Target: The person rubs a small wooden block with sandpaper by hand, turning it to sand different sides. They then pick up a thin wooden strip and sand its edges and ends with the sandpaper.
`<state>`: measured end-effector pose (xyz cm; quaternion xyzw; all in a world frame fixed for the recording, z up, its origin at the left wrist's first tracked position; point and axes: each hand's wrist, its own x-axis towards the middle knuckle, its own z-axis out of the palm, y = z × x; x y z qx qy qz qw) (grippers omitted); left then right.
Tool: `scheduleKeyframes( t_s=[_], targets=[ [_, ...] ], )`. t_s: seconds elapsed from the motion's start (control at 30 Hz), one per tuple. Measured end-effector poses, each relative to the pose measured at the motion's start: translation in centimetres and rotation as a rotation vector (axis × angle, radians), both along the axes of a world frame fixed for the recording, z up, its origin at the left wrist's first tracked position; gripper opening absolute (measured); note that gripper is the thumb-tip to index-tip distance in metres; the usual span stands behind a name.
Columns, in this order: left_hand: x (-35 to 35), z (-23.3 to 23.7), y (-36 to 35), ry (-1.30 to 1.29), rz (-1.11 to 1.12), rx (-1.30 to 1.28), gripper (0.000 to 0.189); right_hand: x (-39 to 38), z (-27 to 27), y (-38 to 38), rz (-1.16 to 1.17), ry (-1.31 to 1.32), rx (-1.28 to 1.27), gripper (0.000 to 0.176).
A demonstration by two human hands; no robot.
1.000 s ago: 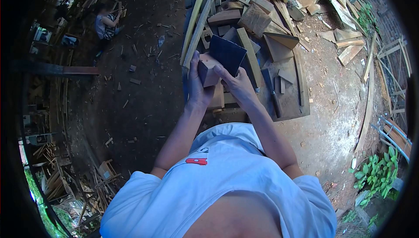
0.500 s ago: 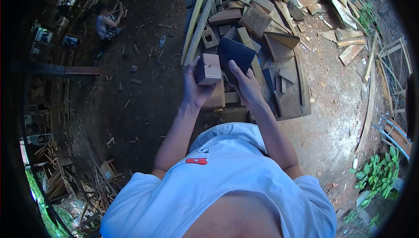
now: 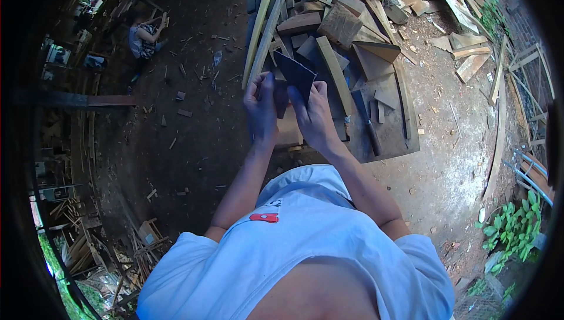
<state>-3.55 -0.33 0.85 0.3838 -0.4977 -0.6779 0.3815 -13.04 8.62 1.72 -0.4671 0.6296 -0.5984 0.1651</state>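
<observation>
My right hand (image 3: pixel 317 117) grips a dark, flat sheet (image 3: pixel 296 74) that is tilted up on edge, with the thumb on its near face. Close beside it on the left, my left hand (image 3: pixel 261 108) is wrapped round a wooden block (image 3: pixel 281 98), which looks dark in shadow and is partly hidden by the fingers and the sheet. Both hands are above the near left part of a low work surface (image 3: pixel 396 147). A saw-like tool with a dark handle (image 3: pixel 373 138) lies on that surface to the right of my right hand.
Wood offcuts (image 3: pixel 341 23) are heaped at the back of the surface, with long strips (image 3: pixel 261 29) along its left side. Another person (image 3: pixel 143 38) sits at the far left. Planks (image 3: pixel 473 64) and a green plant (image 3: pixel 514 229) are on the right.
The block has turned in my left hand and its pale faces no longer show. My right hand has moved left with the dark sheet, which is now steeper and nearer the block.
</observation>
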Motion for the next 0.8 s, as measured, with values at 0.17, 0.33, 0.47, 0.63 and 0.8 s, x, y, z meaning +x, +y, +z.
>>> scheduleKeyframes(
  t_s=[0.17, 0.33, 0.47, 0.63, 0.8],
  targets=[
    [-1.1, -0.2, 0.0, -0.095, 0.258, -0.32, 0.027, 1.0, 0.7, -0.4, 0.012, -0.137, 0.034, 0.031],
    [-1.0, -0.1, 0.7, -0.167, 0.277, -0.536, 0.023, 0.1, -0.9, -2.1, 0.025, -0.493, 0.121, 0.037],
    [-1.7, -0.5, -0.3, -0.097, 0.341, -0.47, 0.024, 2.3, 0.1, -1.0, -0.05, -0.488, -0.018, 0.039],
    [-1.6, -0.7, 1.5, -0.207, 0.315, -0.661, 0.022, 0.8, -2.0, -2.3, 0.074, -0.757, 0.079, 0.041],
    [-1.8, -0.6, -0.4, -0.09, 0.355, -0.437, 0.024, 2.0, -1.7, -1.6, -0.054, -0.624, 0.041, 0.041]
  ],
)
